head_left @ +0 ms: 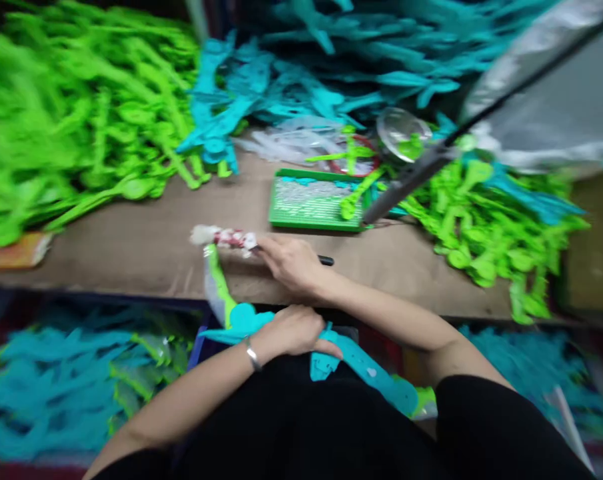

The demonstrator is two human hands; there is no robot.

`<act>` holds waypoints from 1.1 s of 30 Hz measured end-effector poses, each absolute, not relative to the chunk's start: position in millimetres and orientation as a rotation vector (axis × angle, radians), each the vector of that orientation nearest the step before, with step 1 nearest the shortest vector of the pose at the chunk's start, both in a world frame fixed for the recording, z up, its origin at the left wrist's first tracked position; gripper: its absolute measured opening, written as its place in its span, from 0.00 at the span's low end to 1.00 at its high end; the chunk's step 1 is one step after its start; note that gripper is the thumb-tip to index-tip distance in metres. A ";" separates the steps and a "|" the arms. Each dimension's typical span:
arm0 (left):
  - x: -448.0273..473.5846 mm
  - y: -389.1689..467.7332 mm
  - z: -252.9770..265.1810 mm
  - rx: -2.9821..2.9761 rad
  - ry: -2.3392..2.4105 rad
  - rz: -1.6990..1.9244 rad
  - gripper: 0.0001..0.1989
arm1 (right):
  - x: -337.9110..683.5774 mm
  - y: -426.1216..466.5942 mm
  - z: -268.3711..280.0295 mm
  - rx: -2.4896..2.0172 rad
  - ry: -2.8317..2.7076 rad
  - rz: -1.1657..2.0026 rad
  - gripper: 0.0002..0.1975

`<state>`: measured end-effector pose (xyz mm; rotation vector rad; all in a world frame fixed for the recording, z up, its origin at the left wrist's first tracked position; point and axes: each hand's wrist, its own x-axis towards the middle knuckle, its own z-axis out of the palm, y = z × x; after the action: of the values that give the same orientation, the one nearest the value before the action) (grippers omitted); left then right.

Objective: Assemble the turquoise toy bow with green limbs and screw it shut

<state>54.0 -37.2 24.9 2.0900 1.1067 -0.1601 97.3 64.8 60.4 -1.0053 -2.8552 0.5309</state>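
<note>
**Both hands working at the front edge of the surface**

I am reaching my right hand (291, 263) forward onto the brown surface (146, 233), and its fingers are curling closed around a slim tool wrapped in white and red tape (226, 238); the wrapped end is sticking out to the left of the fingertips, while a dark tip (326, 261) is showing just past the heel of the hand. I am keeping my left hand (294, 330) lower, near my lap, with its fingers closing over a teal plastic piece (331, 357) that is running out to the right beneath them. A green plastic piece (219, 283) is rising from just left of those fingers toward the taped tool. A silver bracelet (252, 353) is sitting on my left wrist.

Beyond the right fingers, a green tray (314, 203) is lying on the surface. Heaps of green parts (66, 120) are lying far left of the fingers, and teal parts (341, 67) are piling up behind. The view is blurring, so finer detail is unclear.
</note>
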 end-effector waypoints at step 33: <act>-13.5 -25.1 88.5 2.805 1.625 0.585 0.23 | 541.3 161.0 27.7 -2.134 -1.332 -0.061 0.16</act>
<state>-13.5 -25.1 88.5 2.8052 1.6249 0.5854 541.3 161.0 27.7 -2.1336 -1.3321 -0.0608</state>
